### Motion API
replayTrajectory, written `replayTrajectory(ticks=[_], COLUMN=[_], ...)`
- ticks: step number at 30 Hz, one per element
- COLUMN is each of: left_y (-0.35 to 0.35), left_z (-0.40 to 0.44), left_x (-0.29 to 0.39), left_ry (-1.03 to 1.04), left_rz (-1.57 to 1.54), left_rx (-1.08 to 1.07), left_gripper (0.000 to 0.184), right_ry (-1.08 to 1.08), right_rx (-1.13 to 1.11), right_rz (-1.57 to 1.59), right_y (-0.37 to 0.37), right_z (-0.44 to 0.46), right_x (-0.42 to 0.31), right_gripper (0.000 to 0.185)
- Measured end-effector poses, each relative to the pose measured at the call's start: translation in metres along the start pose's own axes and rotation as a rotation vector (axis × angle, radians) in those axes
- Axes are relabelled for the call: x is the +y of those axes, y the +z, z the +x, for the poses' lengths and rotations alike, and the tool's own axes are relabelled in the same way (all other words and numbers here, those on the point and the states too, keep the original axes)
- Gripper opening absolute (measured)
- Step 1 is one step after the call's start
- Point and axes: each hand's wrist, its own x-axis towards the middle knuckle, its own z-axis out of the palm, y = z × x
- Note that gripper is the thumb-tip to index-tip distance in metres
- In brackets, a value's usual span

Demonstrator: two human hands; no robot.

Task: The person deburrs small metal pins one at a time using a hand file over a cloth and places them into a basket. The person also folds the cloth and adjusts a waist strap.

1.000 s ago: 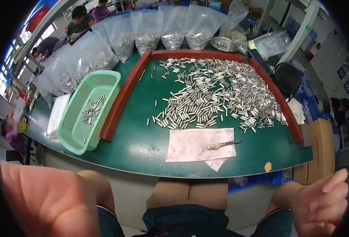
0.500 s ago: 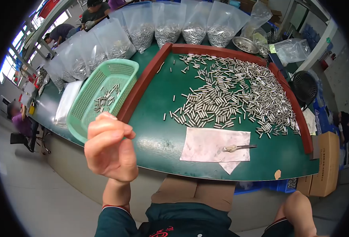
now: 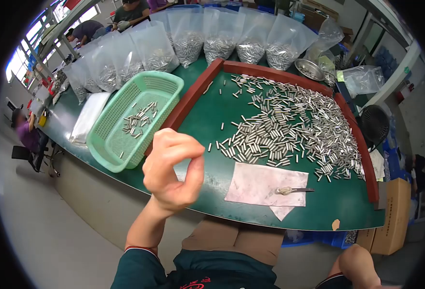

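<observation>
My left hand [image 3: 174,168] is raised over the front edge of the green table, between the basket and the cloth. Its fingers are curled and the index finger and thumb form a ring, with nothing visible in it. Behind and left of it, a pale green plastic basket [image 3: 110,156] holds a small heap of metal pins [image 3: 140,118]. Many more short metal pins [image 3: 270,135] lie spread on the green tabletop [image 3: 200,115] to the right. My right hand is out of view; only a bent bare arm [image 3: 357,265] shows at the lower right.
Red-brown rails [image 3: 193,96] border the pins. A stained cloth [image 3: 251,185] with a wrapped blade [image 3: 294,190] on it lies near the front edge. Bags of pins [image 3: 219,43] line the back. A metal bowl [image 3: 310,70], a black fan [image 3: 373,123] and a carton [image 3: 393,216] stand right.
My left hand has moved right, away from the basket, and turned so that the ring of thumb and index finger shows. The whole view has shifted slightly.
</observation>
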Motion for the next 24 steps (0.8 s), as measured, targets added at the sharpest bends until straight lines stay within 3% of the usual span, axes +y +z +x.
replayTrajectory(ticks=[1, 2, 3, 4, 5, 6, 7, 11, 18, 20, 24], left_y=[0.008, 0.013, 0.018, 0.023, 0.026, 0.028, 0.027, 0.027, 0.024, 0.023, 0.018], left_z=[-0.004, -0.005, -0.011, -0.019, -0.027, -0.035, -0.042, -0.058, -0.061, -0.058, -0.058], left_x=[-0.007, -0.01, -0.018, -0.028, -0.037, -0.046, -0.055, -0.075, -0.072, -0.07, -0.064], left_ry=[-0.046, -0.125, -0.162, -0.198, -0.22, -0.225, -0.226, -0.271, -0.257, -0.267, -0.256], left_rz=[0.011, 0.122, 0.153, 0.195, 0.248, 0.279, 0.325, 0.315, 0.311, 0.322, 0.326], left_rx=[-0.018, -0.144, -0.238, -0.337, -0.386, -0.437, -0.489, -0.602, -0.719, -0.731, -0.755], left_gripper=[0.023, 0.019, 0.017, 0.015, 0.012, 0.012, 0.012, 0.017, 0.014, 0.018, 0.016], right_ry=[0.167, 0.464, 0.372, 0.606, 0.918, 0.983, 0.868, 0.725, 0.732, 0.729, 0.874], right_rx=[-0.145, -0.374, 0.091, -0.51, -0.716, -0.986, -1.114, -1.328, -1.428, -1.344, -0.837], right_rz=[0.12, 0.128, -0.107, -0.208, -0.46, -0.449, -0.399, -0.547, -0.526, -0.482, -0.555], right_y=[-0.012, -0.046, -0.041, -0.032, -0.011, -0.008, -0.014, -0.015, -0.02, -0.023, -0.026], right_z=[-0.006, -0.008, -0.055, -0.061, -0.072, -0.09, -0.117, -0.171, -0.188, -0.189, -0.168], right_x=[0.003, -0.006, 0.009, 0.037, 0.04, 0.052, 0.059, 0.067, 0.072, 0.077, 0.084], right_gripper=[0.039, 0.045, 0.023, 0.021, 0.02, 0.023, 0.021, 0.033, 0.04, 0.039, 0.037])
